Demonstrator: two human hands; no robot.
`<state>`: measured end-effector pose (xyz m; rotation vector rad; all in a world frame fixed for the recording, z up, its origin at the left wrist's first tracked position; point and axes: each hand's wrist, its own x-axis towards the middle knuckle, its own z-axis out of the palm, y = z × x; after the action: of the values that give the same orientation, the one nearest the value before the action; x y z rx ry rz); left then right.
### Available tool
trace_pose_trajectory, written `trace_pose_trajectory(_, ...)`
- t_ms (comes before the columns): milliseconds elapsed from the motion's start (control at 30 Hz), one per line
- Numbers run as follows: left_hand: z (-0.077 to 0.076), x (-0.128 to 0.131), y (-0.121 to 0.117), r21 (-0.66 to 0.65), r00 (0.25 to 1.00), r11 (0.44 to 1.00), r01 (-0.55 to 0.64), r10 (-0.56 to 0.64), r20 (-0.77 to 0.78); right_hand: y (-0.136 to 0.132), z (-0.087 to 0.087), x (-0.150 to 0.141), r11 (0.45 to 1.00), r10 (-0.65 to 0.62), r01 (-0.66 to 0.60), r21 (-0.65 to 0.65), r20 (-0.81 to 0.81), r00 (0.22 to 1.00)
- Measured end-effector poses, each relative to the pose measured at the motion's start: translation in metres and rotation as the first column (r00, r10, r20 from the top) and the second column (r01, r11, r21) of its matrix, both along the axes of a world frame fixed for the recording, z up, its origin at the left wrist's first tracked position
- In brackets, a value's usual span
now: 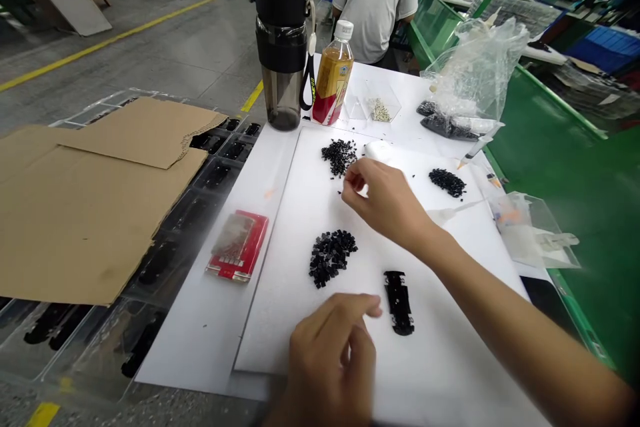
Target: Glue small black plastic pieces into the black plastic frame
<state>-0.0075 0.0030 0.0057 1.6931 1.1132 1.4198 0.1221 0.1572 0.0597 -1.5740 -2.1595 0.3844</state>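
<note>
My right hand (383, 197) hovers at the near edge of a pile of tiny black pieces (339, 157). Its thumb and index finger are pinched together; whatever is between the tips is too small to make out. Lower down, my left hand (333, 353) is blurred, with its index finger stretched out and the thumb apart, and nothing shows in it. Just right of that fingertip lies a flat, long black plastic part (399, 302) with notched ends. Small black square pieces (331, 257) form a heap between the two hands. All of these lie on a white foam board (280, 280).
Small black oval pieces (447, 183) are heaped at right, near a syringe (473, 152) and a plastic bag (475, 73). A dark bottle (283, 47) and a drink bottle (333, 77) stand behind. A red packet (239, 245) and cardboard (95, 213) over trays lie left. A person (377, 0) sits ahead.
</note>
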Motion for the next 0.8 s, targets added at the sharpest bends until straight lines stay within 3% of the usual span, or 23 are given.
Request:
trace_pose_trajectory(33, 0.001, -0.001, 0.000, -0.034, 0.999, 0.999, -0.023, 0.024, 0.034, -0.022, 0.006, 0.002, 0.999, -0.033, 0.031, -0.017, -0.070, 0.997)
trace_pose_trajectory(100, 0.004, 0.000, -0.002, -0.051, 0.994, 0.996, -0.068, 0.072, 0.078, -0.072, 0.014, 0.010, 0.962, -0.172, 0.054, -0.266, -0.442, 0.880)
trace_pose_trajectory(133, 0.005, 0.001, -0.004, -0.027, 0.993, 0.996, -0.083, 0.085, 0.079, -0.098, 0.015, 0.014, 0.909, -0.247, 0.001, -0.416, -0.536, 0.807)
trace_pose_trajectory(167, 0.006, 0.003, -0.006, 0.014, 0.994, 0.996, -0.085, 0.084, 0.068, -0.121, 0.013, 0.018, 0.861, -0.308, -0.040, -0.506, -0.583, 0.752)
trace_pose_trajectory(267, 0.007, 0.012, -0.014, 0.098, 0.999, 0.994, -0.044, 0.043, 0.003, -0.171, 0.000, 0.026, 0.784, -0.506, 0.015, -0.621, -0.624, 0.595)
trace_pose_trajectory(333, 0.004, 0.021, -0.022, 0.123, 0.996, 0.990, -0.070, 0.077, -0.055, -0.187, -0.011, 0.027, 0.756, -0.591, 0.068, -0.651, -0.634, 0.498)
trace_pose_trajectory(433, -0.007, 0.033, -0.036, 0.187, 0.961, 0.961, -0.202, 0.231, -0.151, -0.196, -0.019, 0.026, 0.714, -0.668, 0.113, -0.691, -0.624, 0.405)
trace_pose_trajectory(500, -0.013, 0.037, -0.042, 0.236, 0.927, 0.939, -0.248, 0.301, -0.223, -0.199, -0.019, 0.026, 0.687, -0.704, 0.132, -0.715, -0.608, 0.368)
trace_pose_trajectory(600, -0.013, 0.034, -0.043, 0.327, 0.897, 0.923, -0.202, 0.308, -0.316, -0.202, -0.015, 0.029, 0.681, -0.710, 0.141, -0.718, -0.602, 0.364)
trace_pose_trajectory(667, -0.006, 0.027, -0.039, 0.354, 0.900, 0.931, -0.087, 0.225, -0.373, -0.204, -0.013, 0.031, 0.694, -0.696, 0.156, -0.703, -0.599, 0.397)
trace_pose_trajectory(800, 0.010, 0.015, -0.029, 0.289, 0.875, 0.950, 0.118, 0.038, -0.483, -0.210, -0.008, 0.031, 0.709, -0.689, 0.268, -0.652, -0.560, 0.460)
